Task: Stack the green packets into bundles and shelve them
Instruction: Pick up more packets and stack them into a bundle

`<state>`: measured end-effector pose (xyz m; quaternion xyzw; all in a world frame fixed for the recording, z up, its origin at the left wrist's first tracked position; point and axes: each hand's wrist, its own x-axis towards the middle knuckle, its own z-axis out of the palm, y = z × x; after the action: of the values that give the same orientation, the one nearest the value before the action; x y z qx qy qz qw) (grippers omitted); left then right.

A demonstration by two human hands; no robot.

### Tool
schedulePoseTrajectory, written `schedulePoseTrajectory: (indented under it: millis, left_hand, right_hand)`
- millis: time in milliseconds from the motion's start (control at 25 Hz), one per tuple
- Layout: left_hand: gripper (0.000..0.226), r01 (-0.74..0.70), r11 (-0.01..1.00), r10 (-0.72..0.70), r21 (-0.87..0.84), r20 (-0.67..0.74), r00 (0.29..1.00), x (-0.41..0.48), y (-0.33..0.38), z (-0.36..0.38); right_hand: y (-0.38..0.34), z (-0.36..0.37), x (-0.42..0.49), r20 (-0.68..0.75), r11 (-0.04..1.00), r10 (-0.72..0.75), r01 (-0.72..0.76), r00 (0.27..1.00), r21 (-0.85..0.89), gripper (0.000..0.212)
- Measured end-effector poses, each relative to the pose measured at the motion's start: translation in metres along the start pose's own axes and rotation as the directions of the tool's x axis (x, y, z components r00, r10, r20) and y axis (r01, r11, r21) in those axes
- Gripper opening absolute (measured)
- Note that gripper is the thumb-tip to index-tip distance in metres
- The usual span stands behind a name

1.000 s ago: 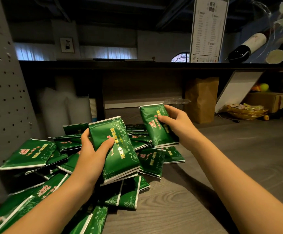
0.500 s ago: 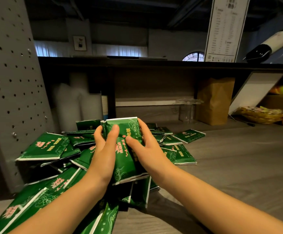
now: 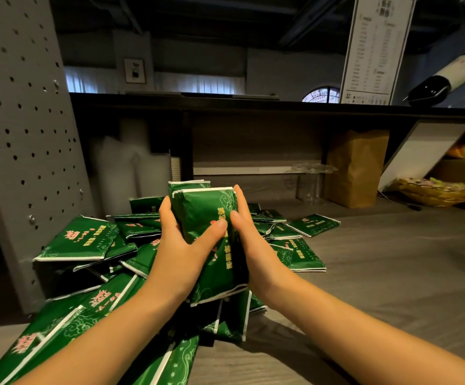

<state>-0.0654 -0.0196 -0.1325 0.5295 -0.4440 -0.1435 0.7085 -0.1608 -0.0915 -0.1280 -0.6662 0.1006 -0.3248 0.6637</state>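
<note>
A bundle (image 3: 203,207) of several green packets is held upright above the pile (image 3: 78,240) of loose packets, clear of the table (image 3: 392,287). It is clamped between the left hand (image 3: 181,245), thumb laid across the front face, and the right hand (image 3: 253,251), fingers curled along the right edge. The two-sided grip is judged to serve squaring the edges, as the top rims are not yet flush. The pile is spread over the table against a perforated panel (image 3: 17,134). A shelf (image 3: 239,170) is seen behind, well apart from the bundle; shelving is judged not yet begun.
</note>
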Motion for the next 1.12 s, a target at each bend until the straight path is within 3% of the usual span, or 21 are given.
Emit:
schedulePoseTrajectory:
  millis: [200,400,560,720,880,1120]
  left_hand:
    - [0.081,-0.190,0.967,0.187,0.170,0.032,0.982,0.007,0.000,-0.011]
    - [0.093,-0.332,0.892,0.298,0.307,0.153,0.942,0.011,0.001,-0.023]
    - [0.092,-0.320,0.862,0.238,0.392,0.243,0.940,0.013,-0.011,-0.025]
    - [0.103,-0.275,0.792,0.204,0.545,0.188,0.961,0.012,-0.014,-0.024]
    - [0.103,-0.269,0.815,0.232,0.513,0.137,0.963,0.008,-0.011,-0.021]
    - [0.091,-0.257,0.809,0.256,0.528,0.077,0.964,0.006,-0.008,-0.017]
  right_hand:
    - [-0.007,-0.017,0.010,-0.005,0.989,-0.078,0.076,0.997,-0.129,0.054]
    - [-0.001,-0.023,0.017,0.079,0.976,-0.090,0.104,0.993,-0.193,0.075]
    - [0.013,-0.021,0.020,0.064,0.996,-0.066,0.070,0.996,-0.058,0.075]
    - [0.015,-0.021,0.020,0.067,0.998,-0.064,0.063,0.996,0.009,0.065]
    - [0.015,-0.020,0.020,0.065,0.998,-0.053,0.052,0.996,0.024,0.066]
    - [0.014,-0.020,0.018,0.056,1.000,-0.024,0.024,0.998,0.000,0.044]
